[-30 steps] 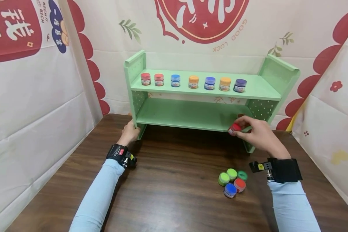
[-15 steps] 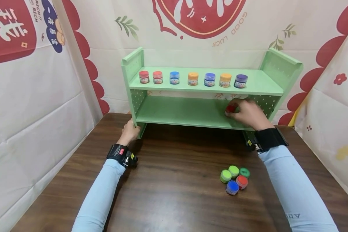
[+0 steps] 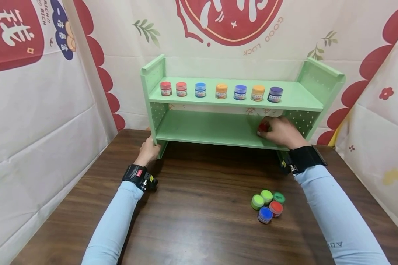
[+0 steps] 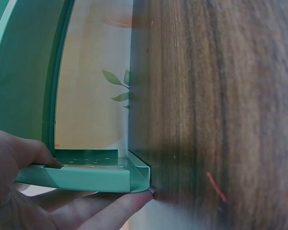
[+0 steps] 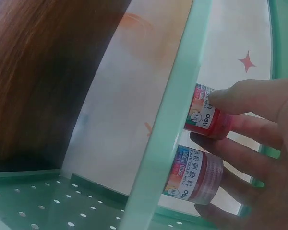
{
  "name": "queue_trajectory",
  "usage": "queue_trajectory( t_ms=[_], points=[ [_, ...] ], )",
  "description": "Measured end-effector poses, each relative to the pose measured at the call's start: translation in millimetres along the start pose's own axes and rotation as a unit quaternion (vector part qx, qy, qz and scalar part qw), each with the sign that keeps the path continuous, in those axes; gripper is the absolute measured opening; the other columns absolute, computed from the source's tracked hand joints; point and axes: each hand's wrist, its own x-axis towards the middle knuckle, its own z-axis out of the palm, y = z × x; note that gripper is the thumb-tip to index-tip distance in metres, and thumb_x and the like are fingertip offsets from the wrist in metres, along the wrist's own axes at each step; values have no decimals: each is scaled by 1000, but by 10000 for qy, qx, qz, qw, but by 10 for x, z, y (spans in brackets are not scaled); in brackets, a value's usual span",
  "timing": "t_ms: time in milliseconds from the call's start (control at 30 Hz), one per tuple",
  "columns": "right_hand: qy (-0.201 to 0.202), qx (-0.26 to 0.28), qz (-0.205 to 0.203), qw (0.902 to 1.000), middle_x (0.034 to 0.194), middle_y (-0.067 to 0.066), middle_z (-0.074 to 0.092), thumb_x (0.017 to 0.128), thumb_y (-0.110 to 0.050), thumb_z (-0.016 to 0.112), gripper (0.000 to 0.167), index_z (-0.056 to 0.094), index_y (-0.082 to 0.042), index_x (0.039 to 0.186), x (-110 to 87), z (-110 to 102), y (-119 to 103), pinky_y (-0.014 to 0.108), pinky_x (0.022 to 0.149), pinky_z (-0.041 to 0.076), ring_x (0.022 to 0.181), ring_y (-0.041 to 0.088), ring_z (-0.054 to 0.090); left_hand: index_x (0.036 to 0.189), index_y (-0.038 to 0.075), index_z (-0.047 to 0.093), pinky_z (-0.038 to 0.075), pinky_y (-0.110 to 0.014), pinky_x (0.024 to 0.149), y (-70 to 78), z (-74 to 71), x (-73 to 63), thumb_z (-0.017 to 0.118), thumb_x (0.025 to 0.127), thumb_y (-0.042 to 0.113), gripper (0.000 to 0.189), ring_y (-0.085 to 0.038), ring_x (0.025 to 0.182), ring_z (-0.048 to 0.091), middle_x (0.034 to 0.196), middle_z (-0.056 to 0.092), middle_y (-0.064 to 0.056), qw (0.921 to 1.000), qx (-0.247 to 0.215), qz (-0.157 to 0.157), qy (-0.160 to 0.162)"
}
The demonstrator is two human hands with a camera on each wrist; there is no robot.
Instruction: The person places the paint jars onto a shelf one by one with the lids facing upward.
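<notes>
My right hand (image 3: 281, 130) reaches in at the right end of the lower shelf (image 3: 205, 126) of a green rack. Thumb and fingers pinch a small red paint jar (image 5: 206, 112), its base right at the shelf board. A second paint jar with a dark reddish lid (image 5: 194, 177) stands beside it, close to my other fingers; in the head view my hand hides it. At the rack's left end, my left hand (image 3: 148, 150) grips the lower edge of the side panel (image 4: 81, 178), thumb on one face and fingers on the other.
Several paint jars, among them a blue one (image 3: 200, 89) and a purple one (image 3: 275, 94), stand in a row on the upper shelf (image 3: 298, 98). On the brown table (image 3: 199, 206), a cluster includes a blue-lidded jar (image 3: 265, 215). Printed cloth (image 3: 219, 68) hangs behind.
My right hand has carried the red paint jar from in front of the rack up and inward onto the lower shelf. The left hand keeps its grip on the side panel.
</notes>
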Motion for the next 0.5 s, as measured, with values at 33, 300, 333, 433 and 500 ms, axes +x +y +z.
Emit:
queue_trajectory(
  t_ms=[33, 300, 333, 433, 500],
  points=[
    [-10, -7, -18, 10000, 104, 20, 72, 94, -27, 73, 38, 65, -2, 120, 1, 4, -1, 54, 83, 51, 98, 39, 66, 133, 8, 51, 42, -66, 104, -4, -1, -7, 49, 96, 13, 38, -44, 120, 58, 123, 63, -23, 10000, -3, -19, -8],
    [567, -59, 94, 9983, 113, 27, 70, 94, -24, 72, 52, 58, -3, 139, -177, -23, -108, 57, 81, 50, 93, 41, 66, 133, 9, 51, 43, -65, 103, -27, 15, -51, 48, 96, 12, 38, -43, 120, 59, 124, 63, -22, 10000, -25, -36, -18],
    [768, -56, 58, 9970, 112, 26, 69, 94, -21, 72, 48, 59, -3, 136, -240, -31, -140, 57, 80, 49, 92, 40, 65, 133, 9, 52, 43, -65, 103, -27, 14, -49, 48, 96, 13, 37, -43, 119, 59, 124, 63, -22, 10000, -22, -29, -21],
    [1312, 43, -154, 9912, 107, 24, 68, 94, -14, 70, 35, 65, -2, 126, -463, -54, -242, 54, 76, 48, 88, 36, 63, 131, 8, 52, 42, -65, 103, -14, -1, -27, 48, 96, 13, 36, -43, 119, 59, 122, 63, -21, 10000, -27, 20, -19],
    [1406, 133, -306, 9895, 106, 19, 69, 94, -12, 70, 26, 68, -4, 119, -600, -64, -291, 50, 76, 49, 90, 32, 64, 130, 8, 52, 42, -65, 103, 2, -27, -8, 48, 96, 13, 35, -43, 119, 59, 121, 62, -21, 10000, -37, 61, 3]
  ],
)
